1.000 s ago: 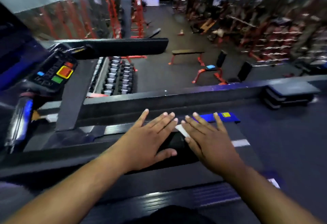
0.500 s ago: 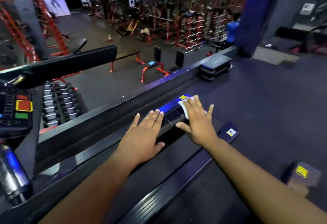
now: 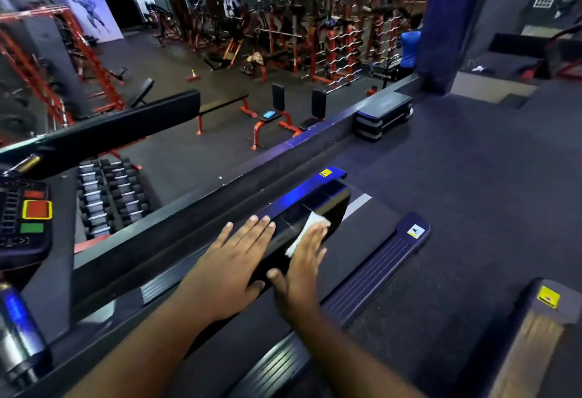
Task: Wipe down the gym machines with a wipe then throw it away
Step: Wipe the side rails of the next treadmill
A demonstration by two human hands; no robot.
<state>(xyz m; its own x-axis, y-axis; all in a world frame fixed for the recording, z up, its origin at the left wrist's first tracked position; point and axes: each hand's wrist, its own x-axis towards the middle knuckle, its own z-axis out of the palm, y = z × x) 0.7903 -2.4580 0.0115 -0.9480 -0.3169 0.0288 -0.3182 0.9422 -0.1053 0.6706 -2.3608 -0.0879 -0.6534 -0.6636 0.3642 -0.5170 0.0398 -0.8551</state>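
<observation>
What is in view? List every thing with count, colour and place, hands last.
wipe: one, white, under the right hand on the handrail
handrail: one, glossy black, centre
belt: one, dark, right of the handrail
console: one, black with red and green buttons, far left
dumbbells: many, black, rack below left
benches: several, red and black, floor beyond
step platform: one, grey, upper right
person: one, blue shirt, far back
left hand: flat on the handrail
right hand: flat, pressing the wipe

White wipe [image 3: 305, 233] flat on glossy black treadmill handrail [image 3: 318, 208].
</observation>
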